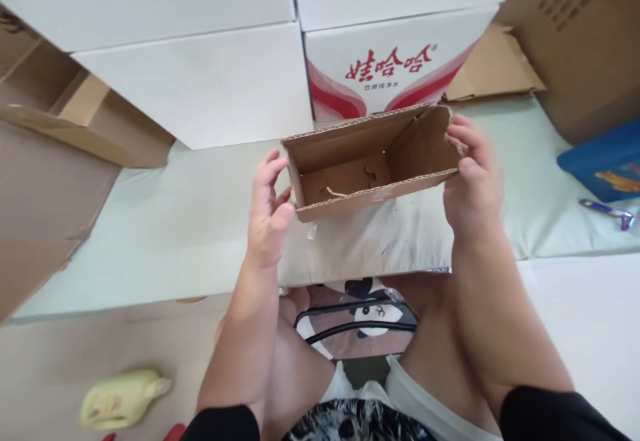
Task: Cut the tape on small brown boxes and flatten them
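A small open brown cardboard box is held up in front of me, its opening facing the camera and its inside empty. My right hand grips its right end, fingers curled over the edge. At the box's left end is my left hand, fingers spread and curved, thumb touching the lower left corner. Beneath the box lies a pale crumpled sheet on a light green mat.
White cartons stand behind, one with red print. Brown cardboard boxes sit left and right. A blue item and a purple tool lie right. A yellow object lies bottom left. A panda-print bag rests between my legs.
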### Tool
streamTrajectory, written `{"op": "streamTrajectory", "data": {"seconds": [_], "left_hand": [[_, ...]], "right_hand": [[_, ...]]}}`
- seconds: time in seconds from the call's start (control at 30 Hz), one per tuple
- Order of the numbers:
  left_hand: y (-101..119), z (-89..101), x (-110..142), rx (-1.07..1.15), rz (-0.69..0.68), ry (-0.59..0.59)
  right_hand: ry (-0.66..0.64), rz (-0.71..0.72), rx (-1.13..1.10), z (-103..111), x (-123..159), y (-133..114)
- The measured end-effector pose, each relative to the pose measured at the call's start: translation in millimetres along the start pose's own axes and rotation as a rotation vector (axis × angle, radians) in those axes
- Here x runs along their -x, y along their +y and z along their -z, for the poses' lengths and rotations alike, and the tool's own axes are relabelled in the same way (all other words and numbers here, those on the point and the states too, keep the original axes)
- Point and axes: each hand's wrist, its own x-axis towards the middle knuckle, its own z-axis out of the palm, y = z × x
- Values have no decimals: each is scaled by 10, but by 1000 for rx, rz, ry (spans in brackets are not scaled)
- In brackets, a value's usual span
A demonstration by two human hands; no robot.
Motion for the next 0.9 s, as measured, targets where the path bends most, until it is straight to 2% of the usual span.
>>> {"op": "streamTrajectory", "data": {"seconds": [0.1,0.2,0.37,0.6,0.77,0.9], "left_hand": [[107,-30,-54,-34,-42,-2],[195,-115,-88,-131,-113,-52],[312,-183,-97,-186,-120,-102],[425,-71,-78,-131,-98,-139],[376,61,-67,-166,-61,-24],[321,122,-92,-58,-15,16]], "right_hand": [[-155,-43,-229,-3,-47,52],[-228,-33,-223,-10,-57,-3],[-188,46,-78,22,-17,-43],[-196,89,-53,23,-73,-103],[-134,104,-141,-22,-83,-118],[-151,57,-263,-46,-92,-132]]}}
